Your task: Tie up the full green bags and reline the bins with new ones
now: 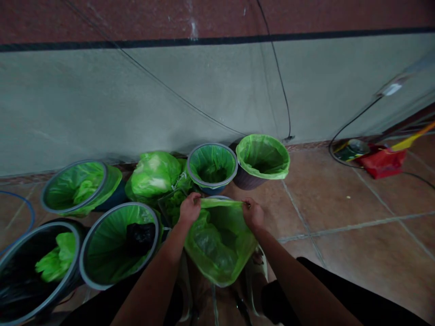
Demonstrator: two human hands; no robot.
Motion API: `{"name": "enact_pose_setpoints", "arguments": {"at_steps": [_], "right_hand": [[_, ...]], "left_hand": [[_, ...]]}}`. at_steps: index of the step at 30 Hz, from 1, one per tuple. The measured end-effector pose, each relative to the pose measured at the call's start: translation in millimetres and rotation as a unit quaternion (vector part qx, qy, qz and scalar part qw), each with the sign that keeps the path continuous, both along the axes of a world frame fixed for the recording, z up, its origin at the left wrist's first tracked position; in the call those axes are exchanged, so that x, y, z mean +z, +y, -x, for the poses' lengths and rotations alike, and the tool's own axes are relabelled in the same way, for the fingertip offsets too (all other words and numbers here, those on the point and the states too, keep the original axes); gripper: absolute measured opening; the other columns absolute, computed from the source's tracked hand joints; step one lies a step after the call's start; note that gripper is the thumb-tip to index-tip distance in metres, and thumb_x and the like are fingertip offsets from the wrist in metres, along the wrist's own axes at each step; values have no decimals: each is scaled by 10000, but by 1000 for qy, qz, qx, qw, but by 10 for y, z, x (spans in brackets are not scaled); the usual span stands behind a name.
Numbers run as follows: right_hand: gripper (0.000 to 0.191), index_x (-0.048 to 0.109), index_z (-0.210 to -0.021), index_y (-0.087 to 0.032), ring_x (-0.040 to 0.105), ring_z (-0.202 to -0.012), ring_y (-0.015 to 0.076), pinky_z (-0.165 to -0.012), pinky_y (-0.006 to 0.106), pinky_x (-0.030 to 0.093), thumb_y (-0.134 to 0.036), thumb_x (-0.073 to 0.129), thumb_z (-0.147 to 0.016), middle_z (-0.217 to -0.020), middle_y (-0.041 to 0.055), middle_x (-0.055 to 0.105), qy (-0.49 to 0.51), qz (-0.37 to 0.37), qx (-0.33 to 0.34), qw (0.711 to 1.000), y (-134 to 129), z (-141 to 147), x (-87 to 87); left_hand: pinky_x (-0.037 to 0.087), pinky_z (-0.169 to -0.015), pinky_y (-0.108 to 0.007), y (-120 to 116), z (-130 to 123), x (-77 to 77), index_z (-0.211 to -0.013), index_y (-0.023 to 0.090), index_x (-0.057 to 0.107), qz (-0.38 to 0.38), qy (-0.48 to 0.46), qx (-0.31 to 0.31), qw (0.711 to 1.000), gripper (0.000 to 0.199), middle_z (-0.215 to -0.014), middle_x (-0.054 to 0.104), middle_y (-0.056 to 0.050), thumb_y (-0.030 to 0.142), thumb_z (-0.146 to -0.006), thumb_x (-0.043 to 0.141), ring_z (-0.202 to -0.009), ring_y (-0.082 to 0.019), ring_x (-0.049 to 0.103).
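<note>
A translucent green trash bag stretches between my two hands, its mouth spread wide toward me. My left hand pinches the far rim at its left corner. On the opposite corner, my right hand grips the same rim. Under the bag's far edge a sliver of a bin's grey rim shows; the rest of that bin is hidden. Just beyond stand a blue bin with a grey ring and a dark bin, both lined with green bags.
Several lined bins stand left, including one holding a black bag. A stuffed green bag sits by the wall. A red dustpan, a can and a black cable lie right. My feet are below the bag.
</note>
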State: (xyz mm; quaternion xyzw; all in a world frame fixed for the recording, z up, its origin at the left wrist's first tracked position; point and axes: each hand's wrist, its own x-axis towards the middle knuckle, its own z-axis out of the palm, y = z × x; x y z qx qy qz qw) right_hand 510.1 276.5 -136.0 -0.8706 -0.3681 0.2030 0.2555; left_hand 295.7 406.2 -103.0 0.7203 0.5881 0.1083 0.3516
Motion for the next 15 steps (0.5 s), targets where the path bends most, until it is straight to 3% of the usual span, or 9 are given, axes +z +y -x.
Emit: {"name": "enact_pose_setpoints", "arguments": {"at_steps": [4,8,15], "right_hand": [[268,702,-1007,-163,707,-906,224,-846,317,533,-240,518,-827,-1000,105,755,64,-40,-36,997,131,-53,-153],[283,711,-980,-122,714,-872,238,-800,317,546,-233,555,-773,-954,131,756,122,-56,-78,988,246,-108,-283],[260,739,-914,-134,682,-627,201,-557,274,529,-225,647,-688,-716,66,736,308,31,-143,940,284,-175,-345]], "left_hand": [[514,-941,-319,101,-2,-140,-1058,195,701,22,-49,3,999,234,-1099,749,-44,197,-873,556,-989,-181,686],[512,-955,-330,170,-71,-278,-1035,176,723,18,-55,60,997,241,-1067,757,-64,185,-869,548,-997,-186,689],[514,-845,-283,294,-56,-426,-962,144,763,115,-1,96,989,238,-996,774,-88,127,-773,620,-924,-205,711]]}}
